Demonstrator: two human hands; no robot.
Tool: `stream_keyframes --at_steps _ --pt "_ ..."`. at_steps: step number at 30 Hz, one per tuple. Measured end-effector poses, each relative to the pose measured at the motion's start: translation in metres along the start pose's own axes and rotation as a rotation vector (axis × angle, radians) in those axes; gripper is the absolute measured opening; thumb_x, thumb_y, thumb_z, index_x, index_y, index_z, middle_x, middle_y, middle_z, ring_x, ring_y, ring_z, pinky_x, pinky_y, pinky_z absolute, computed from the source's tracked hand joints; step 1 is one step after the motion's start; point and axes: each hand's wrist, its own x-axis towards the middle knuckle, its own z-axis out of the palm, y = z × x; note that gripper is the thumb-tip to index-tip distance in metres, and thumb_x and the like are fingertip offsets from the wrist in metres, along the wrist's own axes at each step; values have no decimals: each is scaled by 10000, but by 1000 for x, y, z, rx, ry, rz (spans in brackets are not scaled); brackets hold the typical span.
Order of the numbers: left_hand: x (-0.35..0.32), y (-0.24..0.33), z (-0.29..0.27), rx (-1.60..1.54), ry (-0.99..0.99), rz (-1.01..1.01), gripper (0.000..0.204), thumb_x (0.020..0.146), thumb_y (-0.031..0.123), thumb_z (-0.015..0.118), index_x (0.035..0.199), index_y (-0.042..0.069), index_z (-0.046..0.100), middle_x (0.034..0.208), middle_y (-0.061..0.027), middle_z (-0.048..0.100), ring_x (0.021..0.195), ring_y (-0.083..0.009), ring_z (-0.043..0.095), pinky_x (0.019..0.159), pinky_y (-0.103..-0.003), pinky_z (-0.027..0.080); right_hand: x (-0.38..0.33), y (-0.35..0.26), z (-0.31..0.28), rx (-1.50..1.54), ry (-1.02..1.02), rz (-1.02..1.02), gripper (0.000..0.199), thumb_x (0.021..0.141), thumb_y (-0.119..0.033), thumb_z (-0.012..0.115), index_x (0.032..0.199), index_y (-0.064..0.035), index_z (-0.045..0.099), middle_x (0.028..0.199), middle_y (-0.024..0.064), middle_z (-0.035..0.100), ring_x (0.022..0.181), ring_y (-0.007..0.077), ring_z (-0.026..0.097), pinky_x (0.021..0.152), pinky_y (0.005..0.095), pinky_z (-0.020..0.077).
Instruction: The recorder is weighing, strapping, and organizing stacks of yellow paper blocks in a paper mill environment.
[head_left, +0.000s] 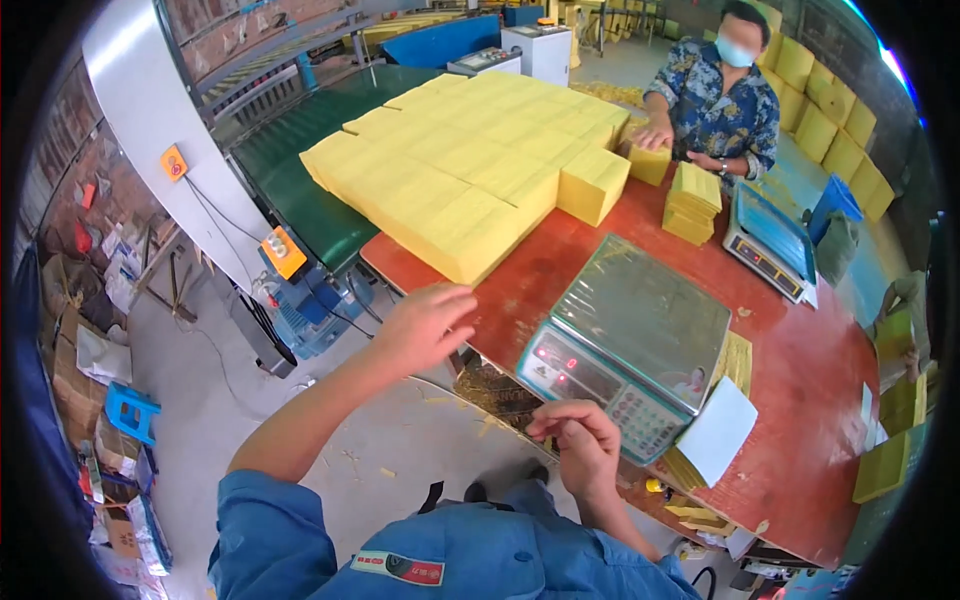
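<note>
Yellow paper stacks (470, 170) crowd red counter (800, 370); left hand (425, 325) spread near them, right hand (580, 440) loosely curled, empty, by scale (630, 340)

Open table between the hands and the stacks, scale blocking the right side

Just ahead of the left hand (425, 325) lies a bare strip of red table (520, 275), free up to the near edge of the big block of yellow paper stacks (470, 170), which walls off everything farther ahead and to its left. The right hand (580, 445) hovers at the table's near edge, touching nothing, with the weighing scale (630, 345) just ahead of it filling that side; a white sheet (718, 430) lies close to its right. Beyond the scale, bare table runs to a small yellow pile (692, 203), a second scale (770, 240) and another person's hands (655, 135). Below both hands the floor (400, 460) is open.
</note>
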Motion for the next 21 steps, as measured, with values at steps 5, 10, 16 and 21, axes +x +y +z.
stream_keyframes --at_steps 5,10,16,21 --pt "39 -78 25 -55 120 -122 349 853 199 673 1143 8 634 1233 -173 617 1128 -344 592 947 -409 490 38 46 19 40 -34 158 227 911 -26 458 1048 43 625 988 154 673 875 227 654 784 352 520" --pt "97 -125 51 -12 121 -26 404 860 209 664 1189 -16 597 1288 -205 573 1194 -368 542 1009 -421 445 88 71 22 -2 -9 213 191 967 -45 498 1061 17 652 956 95 674 895 165 644 805 310 515" --pt "90 -172 83 85 55 -87 490 901 279 627 1270 -35 551 1381 -203 507 1298 -373 454 1102 -456 342 110 104 33 -36 -126 305 161 972 -106 544 1059 -5 635 972 34 653 887 115 624 792 269 502" --pt "121 -172 55 168 -81 7 474 887 271 644 1232 -44 565 1337 -206 529 1255 -373 484 1085 -456 360 118 121 45 -159 70 345 149 947 -75 567 1064 -16 638 951 27 651 883 96 606 795 263 495"
